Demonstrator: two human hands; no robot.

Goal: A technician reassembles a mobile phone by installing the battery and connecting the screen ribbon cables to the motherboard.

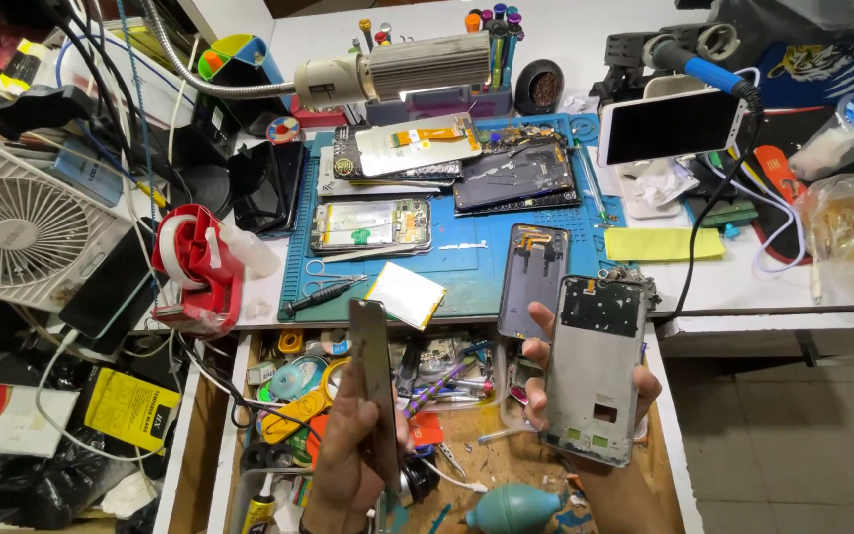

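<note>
Right hand (585, 396) closed around a bare grey phone frame (597, 371), fingers wrapped on its left edge and fingertips showing on its right edge; frame held upright, inner side toward the camera, dark panel at its top end, small openings near its bottom end. Left hand (353, 435) closed on a thin phone panel (373, 381) seen nearly edge-on, gripped at its lower half, top end pointing to 12 o'clock. Panel located at 9 o'clock from the frame, well apart, both held above an open wooden drawer (506, 465) cluttered with small tools and parts. Teal rubber blower bulb (514, 506) at 6 o'clock in the drawer, between the two wrists. Dark phone back cover (534, 279) at 11 o'clock from the frame, lying partly on the blue work mat (467, 262) at the bench edge. White-and-yellow flat battery (405, 294) at 12 o'clock from the panel, on the mat. Opened phone body (371, 225) further up the mat; more dismantled phones stacked at 12 o'clock beyond. Gooseneck lamp (397, 69) above the mat. Red tape dispenser (195, 267) and white fan (17, 227) at 9 to 10 o'clock. White phone on a stand (672, 126) at 1 o'clock; yellow cloth (662, 243) just below it.
</note>
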